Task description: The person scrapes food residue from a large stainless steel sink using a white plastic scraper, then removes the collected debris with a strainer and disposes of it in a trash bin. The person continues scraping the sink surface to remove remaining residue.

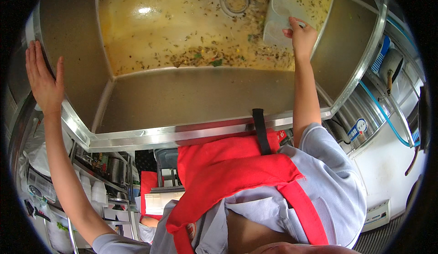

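A large stainless steel sink (191, 100) spans the view before me, its floor wet with yellowish liquid and strewn with food scraps (202, 55). My right hand (303, 36) is closed on the near edge of a translucent plastic scoop or container (279, 25), which rests at the right part of the sink floor. Its exact shape is unclear. Left of it lies the round drain (236, 1). My left hand (44, 78) lies flat, fingers extended, on the sink's left rim, holding nothing.
A metal pot (390, 66), a blue hose (386, 115) and a steel cylinder (362, 107) stand right of the sink. Lower left are shelves with stacked white containers (99, 192) and plastic bags (41, 148). Part of another person's arm (149, 222) shows below.
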A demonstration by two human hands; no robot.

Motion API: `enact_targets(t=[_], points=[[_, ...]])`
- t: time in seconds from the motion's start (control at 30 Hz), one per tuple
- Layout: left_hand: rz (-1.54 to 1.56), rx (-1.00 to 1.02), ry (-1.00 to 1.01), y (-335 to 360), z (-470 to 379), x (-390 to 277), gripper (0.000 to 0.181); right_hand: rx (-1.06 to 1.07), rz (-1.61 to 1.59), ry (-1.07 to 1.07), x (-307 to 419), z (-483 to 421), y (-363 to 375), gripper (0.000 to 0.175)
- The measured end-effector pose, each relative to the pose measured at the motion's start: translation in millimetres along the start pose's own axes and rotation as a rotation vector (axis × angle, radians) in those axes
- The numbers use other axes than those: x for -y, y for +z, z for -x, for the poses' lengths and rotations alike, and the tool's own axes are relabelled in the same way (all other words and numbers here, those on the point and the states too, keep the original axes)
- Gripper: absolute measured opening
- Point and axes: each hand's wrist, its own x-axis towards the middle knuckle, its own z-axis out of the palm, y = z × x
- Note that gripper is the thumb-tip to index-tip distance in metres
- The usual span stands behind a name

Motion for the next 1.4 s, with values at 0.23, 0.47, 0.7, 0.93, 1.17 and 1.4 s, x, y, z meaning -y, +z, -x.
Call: enact_targets(t=[0.23,0.47,0.7,0.93,1.17,1.4], points=[[0.001,-0.010,0.009,1,1,1,0.061,-0.505,0.465,-0.148,-40,-84,-66,0.030],[-0.017,0.025,-0.042,3,1,2,0.061,-0.208,0.512,-0.262,-36,-115,-20,0.029],[0.008,-0.025,0.021,3,2,4,0.062,0.031,0.487,-0.477,36,-10,48,0.026],[0.006,-0.015,0.020,4,5,6,0.061,0.022,0.365,-0.110,35,25,5,0.027],[0.012,0.010,-0.034,4,2,5,0.061,0.008,0.118,-0.046,36,44,42,0.026],[0.004,-0.021,0.008,4,6,7,0.061,-0.001,0.058,-0.423,104,-15,37,0.023]])
